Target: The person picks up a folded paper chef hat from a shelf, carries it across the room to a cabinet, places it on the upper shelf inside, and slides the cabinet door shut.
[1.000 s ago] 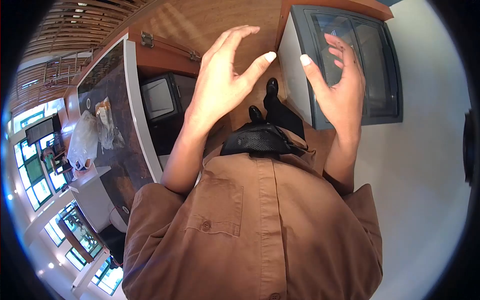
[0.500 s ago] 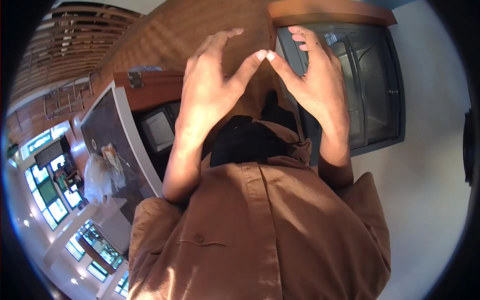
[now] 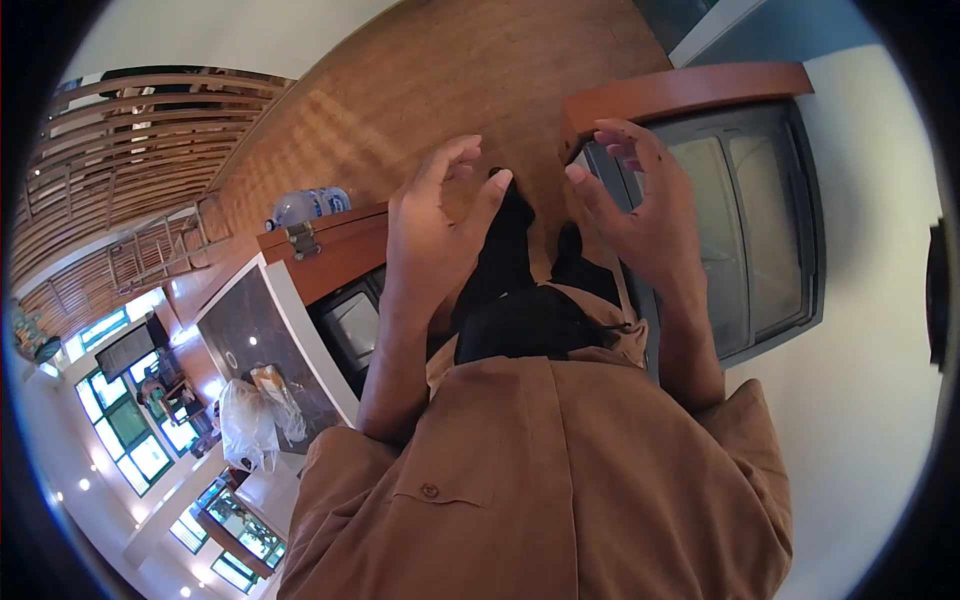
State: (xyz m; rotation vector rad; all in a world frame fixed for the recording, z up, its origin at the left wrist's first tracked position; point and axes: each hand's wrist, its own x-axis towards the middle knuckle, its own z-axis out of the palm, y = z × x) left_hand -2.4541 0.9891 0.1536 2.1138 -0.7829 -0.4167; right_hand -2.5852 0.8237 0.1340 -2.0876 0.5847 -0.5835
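Note:
My left hand (image 3: 437, 225) is held up in front of my brown shirt (image 3: 480, 460), its thumb apart from its curved fingers and nothing in its grasp. Opposite it, my right hand (image 3: 650, 210) is raised in the same way, also holding nothing. A gap separates the two thumbs. Behind the right hand stands a dark cabinet with glass panels (image 3: 700, 190) and a reddish-brown top edge (image 3: 690, 98). Nearest to the left hand is a wooden counter edge (image 3: 345, 245) with a metal hinge (image 3: 302, 240). Neither hand appears to touch the furniture.
A large clear water bottle (image 3: 312, 205) lies or stands beyond the counter. White plastic bags (image 3: 247, 425) rest on a dark surface (image 3: 265, 325) at left. The wooden floor (image 3: 420, 80) runs ahead past my feet, with a slatted wooden structure (image 3: 150, 135) at the far left.
My thumbs, touching before, are now apart. The view has shifted, bringing my legs, more floor and the water bottle into sight. My hands have moved into shade.

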